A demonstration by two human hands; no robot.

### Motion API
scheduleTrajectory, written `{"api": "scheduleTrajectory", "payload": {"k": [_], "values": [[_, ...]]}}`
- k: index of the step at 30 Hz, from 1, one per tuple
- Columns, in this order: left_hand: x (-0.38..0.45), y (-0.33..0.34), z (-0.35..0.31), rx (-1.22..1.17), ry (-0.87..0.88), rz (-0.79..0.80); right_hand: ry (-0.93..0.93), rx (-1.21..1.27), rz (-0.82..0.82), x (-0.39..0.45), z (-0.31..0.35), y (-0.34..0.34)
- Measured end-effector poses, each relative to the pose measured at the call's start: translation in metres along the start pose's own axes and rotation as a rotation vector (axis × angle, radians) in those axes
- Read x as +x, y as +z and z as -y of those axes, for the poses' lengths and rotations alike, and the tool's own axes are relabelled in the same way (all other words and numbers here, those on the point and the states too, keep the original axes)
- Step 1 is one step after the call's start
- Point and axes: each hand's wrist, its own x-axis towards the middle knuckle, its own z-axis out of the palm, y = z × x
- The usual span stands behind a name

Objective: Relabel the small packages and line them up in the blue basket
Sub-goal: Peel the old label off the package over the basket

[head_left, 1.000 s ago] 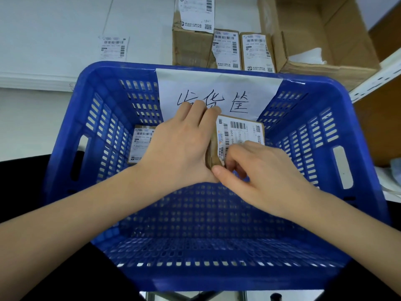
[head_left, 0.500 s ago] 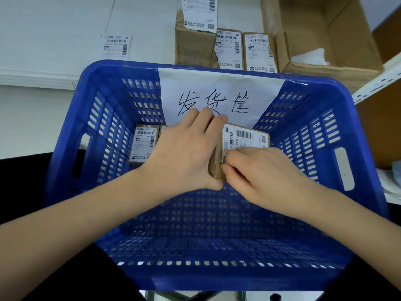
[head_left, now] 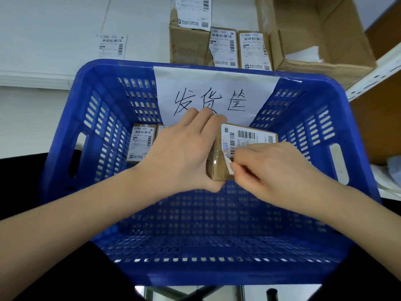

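I see the right hand (head_left: 280,170) pinching the lifted lower-left corner of the label (head_left: 249,140) on a small brown package (head_left: 219,168), thumb and forefinger closed on the paper. The left hand (head_left: 184,153) grips that package from its left side, fingers curled over the far top edge and thumb under the near corner. The package is held above the floor of the blue basket (head_left: 104,213), near its back wall, label face up.

Behind the left hand, two more labelled packages (head_left: 141,142) stand side by side in the basket's back-left corner, the second one mostly hidden. A white paper sign (head_left: 217,88) with handwritten characters hangs over the back wall. Beyond the basket, on the white table (head_left: 54,40), I see three labelled boxes (head_left: 223,48), a loose label (head_left: 111,45) and an open carton (head_left: 325,40).
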Motion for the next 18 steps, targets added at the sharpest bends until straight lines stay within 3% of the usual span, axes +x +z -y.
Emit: {"api": "scheduleTrajectory", "payload": {"k": [8,18], "values": [[0.000,-0.004,-0.002,0.116,0.046,0.038,0.151,0.127,0.049,-0.003,0.006,0.002],[-0.001,-0.008,-0.008,0.199,0.068,0.047,0.049,-0.005,-0.054,0.002,0.004,0.011]]}}
